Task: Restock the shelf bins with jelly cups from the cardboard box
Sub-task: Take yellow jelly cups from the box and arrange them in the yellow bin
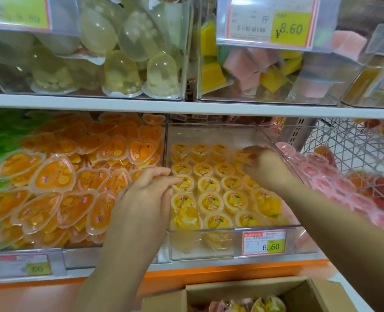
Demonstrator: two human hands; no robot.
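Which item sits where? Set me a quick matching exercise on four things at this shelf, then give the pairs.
Things:
1. heart-shaped orange cups
2. round yellow cups
3. clear dome jellies
4. cardboard box

Places:
A. upper shelf, left bin
B. below the shelves, at the bottom of the view
C. lower shelf, bin with the 6.60 price tag
D. lower shelf, bin just left of the tagged one

Pairs: 1-D, 2-C, 3-A, 4-B
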